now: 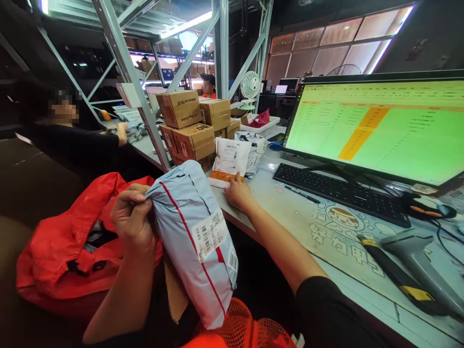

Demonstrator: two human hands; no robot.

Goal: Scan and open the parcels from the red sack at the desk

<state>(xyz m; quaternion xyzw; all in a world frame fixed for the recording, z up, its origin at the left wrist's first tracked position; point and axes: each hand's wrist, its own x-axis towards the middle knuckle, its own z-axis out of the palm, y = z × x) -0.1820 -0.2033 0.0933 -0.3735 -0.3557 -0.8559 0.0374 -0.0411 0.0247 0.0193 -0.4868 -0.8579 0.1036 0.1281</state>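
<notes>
desk mat (290, 212): large character "好" | parcel label (210, 235), monitor (416, 130), cartons (195, 141): print illegible

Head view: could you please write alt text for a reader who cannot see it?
The person's left hand grips a pale mailer bag with a barcode label, while the right hand touches a white-and-orange packet on a desk. Stacked cardboard boxes stand behind; a keyboard and lit monitor are to the right.

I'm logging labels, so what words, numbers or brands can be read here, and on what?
Nothing reads with certainty.
Desk mat: large Chinese characters, perhaps "力" among them.
Held parcel: label too small.
White parcel: label too small.
Cardboard boxes: print blurred.
Monitor: too small.
Keyboard: too small.
</notes>
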